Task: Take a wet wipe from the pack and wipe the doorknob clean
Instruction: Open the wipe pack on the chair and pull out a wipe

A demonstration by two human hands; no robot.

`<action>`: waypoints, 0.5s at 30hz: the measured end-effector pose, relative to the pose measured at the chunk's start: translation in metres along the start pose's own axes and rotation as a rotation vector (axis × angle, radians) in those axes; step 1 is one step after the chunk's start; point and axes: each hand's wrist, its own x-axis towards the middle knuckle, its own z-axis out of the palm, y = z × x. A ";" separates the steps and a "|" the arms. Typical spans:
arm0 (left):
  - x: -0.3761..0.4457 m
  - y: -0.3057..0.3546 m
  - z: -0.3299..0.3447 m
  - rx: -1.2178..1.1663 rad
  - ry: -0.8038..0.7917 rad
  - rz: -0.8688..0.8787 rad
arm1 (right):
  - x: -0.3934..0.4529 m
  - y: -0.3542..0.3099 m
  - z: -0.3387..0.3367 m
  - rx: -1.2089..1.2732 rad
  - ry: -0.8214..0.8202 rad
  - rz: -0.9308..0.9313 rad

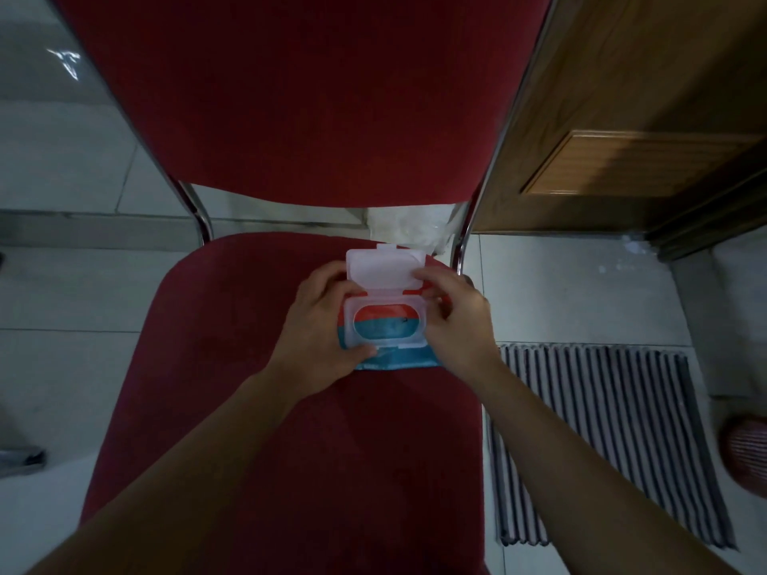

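A red and blue wet wipe pack (pixel 388 325) lies on the seat of a red chair (pixel 232 367). Its clear plastic lid (pixel 384 269) stands flipped up and back, and the oval opening shows the red and blue seal underneath. My left hand (pixel 321 325) grips the pack's left side, thumb on its near edge. My right hand (pixel 454 321) holds the right side, with fingertips touching the raised lid's right corner. No wipe sticks out of the opening. The doorknob is out of view.
A wooden door (pixel 631 118) stands at the right behind the chair's chrome frame (pixel 504 130). A striped mat (pixel 602 441) lies on the tiled floor to the right. A white plastic bag (pixel 404 230) sits behind the seat.
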 end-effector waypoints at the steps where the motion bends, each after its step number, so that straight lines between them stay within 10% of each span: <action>1: 0.001 0.002 -0.001 0.031 0.028 -0.026 | 0.001 -0.001 0.001 0.008 -0.022 -0.007; 15: 0.017 0.038 0.013 0.046 0.070 -0.211 | -0.009 0.012 0.011 0.013 -0.109 0.062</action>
